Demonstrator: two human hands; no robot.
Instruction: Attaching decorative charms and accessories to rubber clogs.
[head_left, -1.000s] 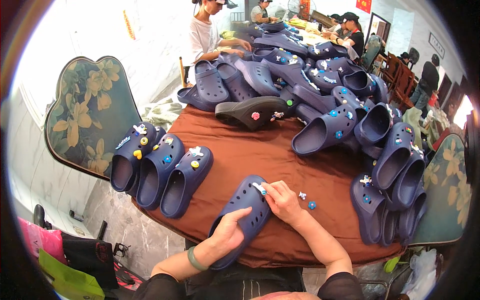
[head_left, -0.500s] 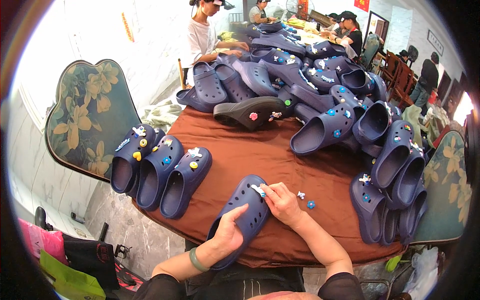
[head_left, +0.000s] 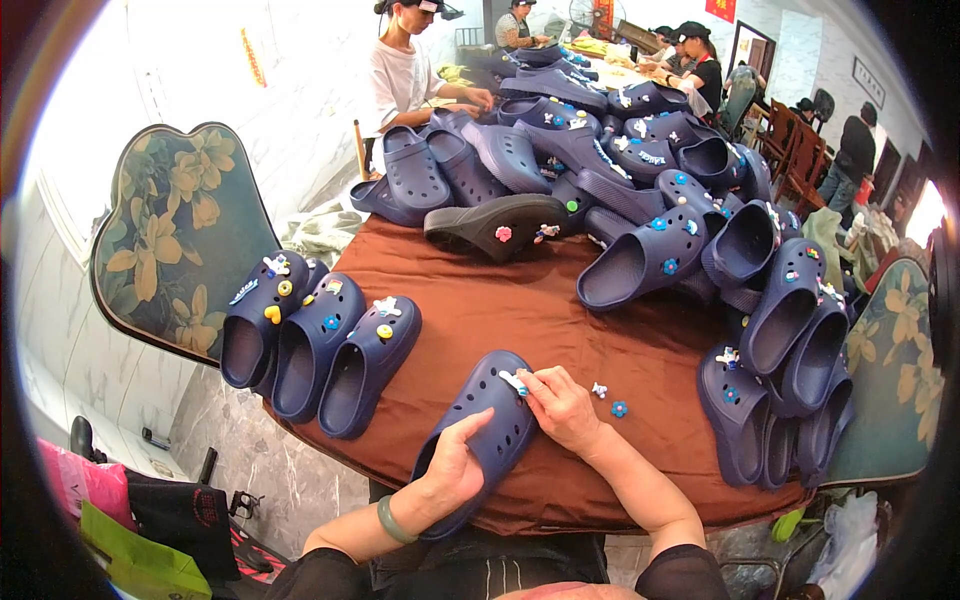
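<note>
A navy clog (head_left: 480,409) with a holed upper lies at the table's near edge, toe pointing away from me. My left hand (head_left: 455,466) is wrapped round its near part, thumb on top and the other fingers hidden under it or inside. With my right hand (head_left: 558,404) I pinch a small white and blue shoe charm (head_left: 515,383) against the holes near the toe. Whether its stem sits in a hole cannot be seen. Right of that hand, a small white charm (head_left: 599,390) and a blue flower charm (head_left: 620,409) lie loose on the brown cloth (head_left: 490,310).
Several decorated navy clogs (head_left: 370,365) stand at the left edge. More clogs (head_left: 740,410) are stacked at the right, and a large heap (head_left: 560,150) fills the far side. Chair backs (head_left: 185,235) flank the table. A person (head_left: 405,75) works beyond the heap; others sit farther back.
Both hands keep almost the same place on the clog. The charm under my right fingers seems tilted slightly differently. The whole view has shifted a little.
</note>
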